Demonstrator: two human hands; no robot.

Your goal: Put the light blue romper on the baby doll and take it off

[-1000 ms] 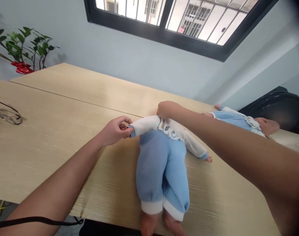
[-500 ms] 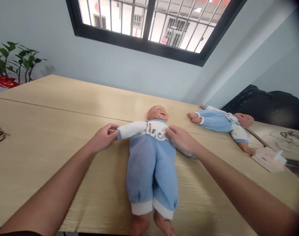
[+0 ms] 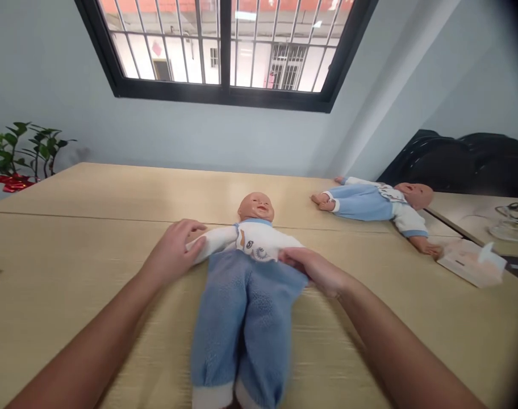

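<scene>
Two dolls are seen on the worktop (image 3: 92, 238). The near doll (image 3: 250, 295) is laid on its back between the hands. Its sleeve is pressed by the left hand (image 3: 174, 255), with fingers spread, and its shirt is pinched by the right hand (image 3: 314, 270). The second doll (image 3: 370, 204), one tissue box (image 3: 470, 262) and one plant (image 3: 24, 153) are kept well apart.

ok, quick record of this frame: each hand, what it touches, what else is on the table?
near doll: lies face up on table, white top, blue trousers
left hand: on its white sleeve, grip unclear
right hand: on its top at the other side, grip unclear
second doll: lies far right, untouched
tissue box: near second doll's hand
plant: far left, behind table
</scene>
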